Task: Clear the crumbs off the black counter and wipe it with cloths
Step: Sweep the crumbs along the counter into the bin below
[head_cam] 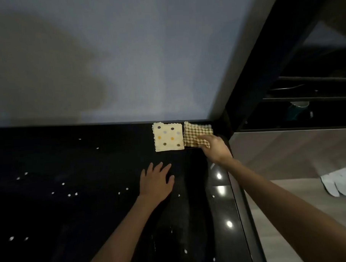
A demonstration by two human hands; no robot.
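Barely started: crumbs dot the black bench left of the dotted cloth, left hand flat, fingers apart, right hand touching the waffle cloth beside it, grip unclear.

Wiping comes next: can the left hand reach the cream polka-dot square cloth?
Probably yes: the left hand is open near the cream polka-dot cloth, only bare black counter between; the right hand is on the tan waffle cloth.
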